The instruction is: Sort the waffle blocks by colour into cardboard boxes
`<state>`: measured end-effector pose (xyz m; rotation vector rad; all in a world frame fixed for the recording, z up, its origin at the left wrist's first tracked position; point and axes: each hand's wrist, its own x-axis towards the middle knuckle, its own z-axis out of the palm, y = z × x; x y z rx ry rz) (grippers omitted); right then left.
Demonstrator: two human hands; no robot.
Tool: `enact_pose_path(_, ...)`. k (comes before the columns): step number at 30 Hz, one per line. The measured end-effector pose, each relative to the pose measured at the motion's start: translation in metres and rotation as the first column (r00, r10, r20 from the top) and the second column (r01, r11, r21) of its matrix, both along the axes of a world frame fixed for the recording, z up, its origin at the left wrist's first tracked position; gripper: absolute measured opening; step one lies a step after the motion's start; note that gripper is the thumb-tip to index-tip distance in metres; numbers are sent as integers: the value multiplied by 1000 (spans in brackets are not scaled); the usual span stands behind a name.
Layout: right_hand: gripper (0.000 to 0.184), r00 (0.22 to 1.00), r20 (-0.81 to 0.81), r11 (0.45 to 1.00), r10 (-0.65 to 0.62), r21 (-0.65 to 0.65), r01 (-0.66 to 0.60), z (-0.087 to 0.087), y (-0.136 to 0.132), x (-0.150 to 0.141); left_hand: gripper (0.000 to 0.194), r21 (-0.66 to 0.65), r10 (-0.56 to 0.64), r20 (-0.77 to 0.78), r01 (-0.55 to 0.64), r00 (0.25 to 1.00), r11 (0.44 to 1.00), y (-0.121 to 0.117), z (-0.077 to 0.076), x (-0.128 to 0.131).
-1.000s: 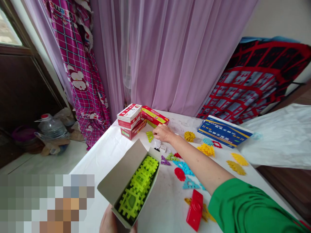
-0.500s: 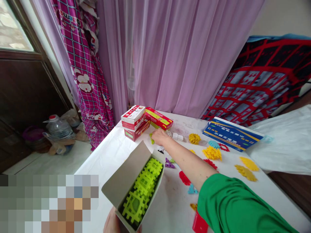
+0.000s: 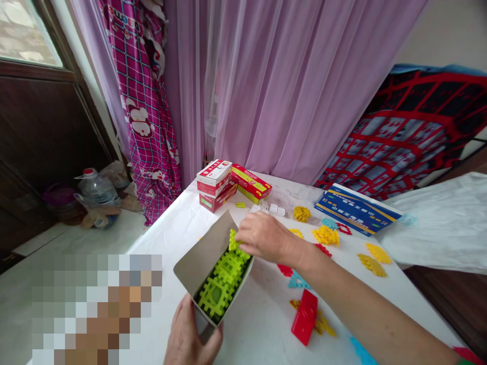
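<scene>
An open cardboard box point(image 3: 203, 248) with its flap raised is tilted towards me, and my left hand point(image 3: 190, 334) grips its near end. Inside lie several lime-green toothed building pieces point(image 3: 215, 296), stacked along its length. At the box's far end my right hand point(image 3: 264, 235) pinches a lime-green building piece point(image 3: 233, 239), holding it at the opening over the others. My fingers hide part of that piece. Just beyond, a small lime-green piece point(image 3: 240, 205) lies on the white-covered table point(image 3: 163, 243).
Stacked red-and-white boxes point(image 3: 214, 175) and a red-and-yellow box point(image 3: 251, 182) stand at the back. A blue box point(image 3: 357, 209) lies at the right. Yellow pieces point(image 3: 326, 235), a red plastic piece point(image 3: 305, 317) and blue pieces point(image 3: 299, 280) are scattered about. A blurred area covers the lower left.
My right hand has come back from the far side of the table to the box, bringing a lime-green piece. The box and my left hand now show slightly further right.
</scene>
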<state>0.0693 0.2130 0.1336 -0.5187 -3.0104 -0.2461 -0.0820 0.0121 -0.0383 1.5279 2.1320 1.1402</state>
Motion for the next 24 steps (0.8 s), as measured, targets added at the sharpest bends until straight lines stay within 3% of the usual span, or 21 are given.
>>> enact_pose_path(2, 13, 992, 63, 994, 110, -8, -109, -3, -31, -10, 46, -14, -37, -12, 36, 999, 999, 0, 7, -1)
enact_pose_path(5, 14, 977, 120, 984, 175, 3, -177, -11, -56, -26, 51, 11, -33, -14, 33, 999, 999, 0, 10, -1)
enact_pose_path(11, 11, 965, 157, 977, 211, -42, -207, -19, -70, -35, 60, 65, -19, -5, 20, 1000, 998, 1, 6, 1)
enact_pose_path(16, 10, 973, 107, 972, 207, -137, -191, -8, -65, -27, 58, 79, -26, -7, 26, 1000, 997, 0, 8, 1)
enact_pose_path(18, 12, 992, 30, 980, 124, -159, -118, 2, -47, -19, 58, 68, -24, -7, 25, 1000, 997, 0, 10, 0)
enact_pose_path(21, 20, 984, -58, 977, -170, -143, 160, 13, -1, -4, 57, 34, -40, -7, 40, 999, 999, -1, 11, 0)
enact_pose_path(24, 26, 879, -27, 875, -476, -117, 470, 8, 56, 4, 55, 41, -18, 6, 18, 1000, 999, -1, 6, 2)
